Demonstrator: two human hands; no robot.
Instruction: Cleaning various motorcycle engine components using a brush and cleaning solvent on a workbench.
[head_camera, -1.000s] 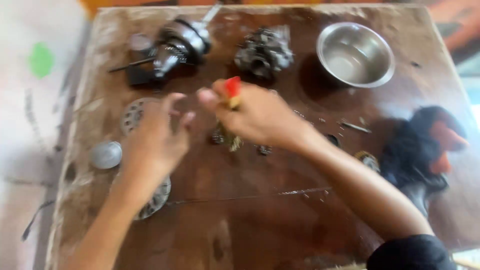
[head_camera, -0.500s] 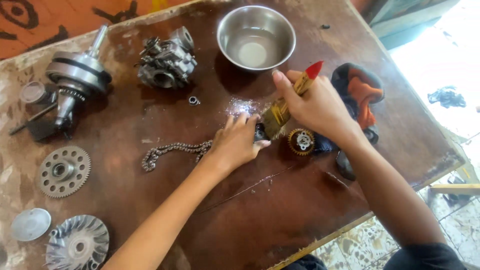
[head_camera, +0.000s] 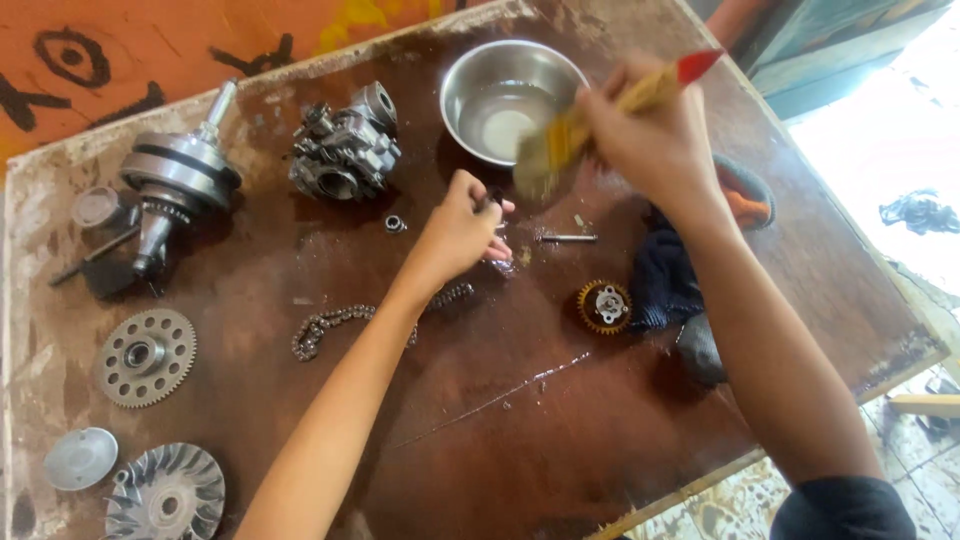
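Brown oily bench (head_camera: 600, 420) — left hand (head_camera: 462, 228) pinches the chain (head_camera: 330, 325) end; right hand (head_camera: 650, 135) grips a brush (head_camera: 570, 135) near the steel bowl (head_camera: 505, 90). Best keep the chain taut, stroke along links.

Worn, stained brown wooden table (head_camera: 300, 260). Lying on it: round steel bowl (head_camera: 510, 95), grey metal crankshaft (head_camera: 175, 180), grey cylinder head casting (head_camera: 345, 150), toothed steel sprocket (head_camera: 145, 357), finned pulley disc (head_camera: 165, 495), loose chain (head_camera: 330, 325), brass-toothed gear (head_camera: 605, 306) (beside dark cloth (head_camera: 665, 285)).

Steel bowl (head_camera: 480, 75) right of engine casting (head_camera: 345, 150), chain (head_camera: 350, 322) nearer.
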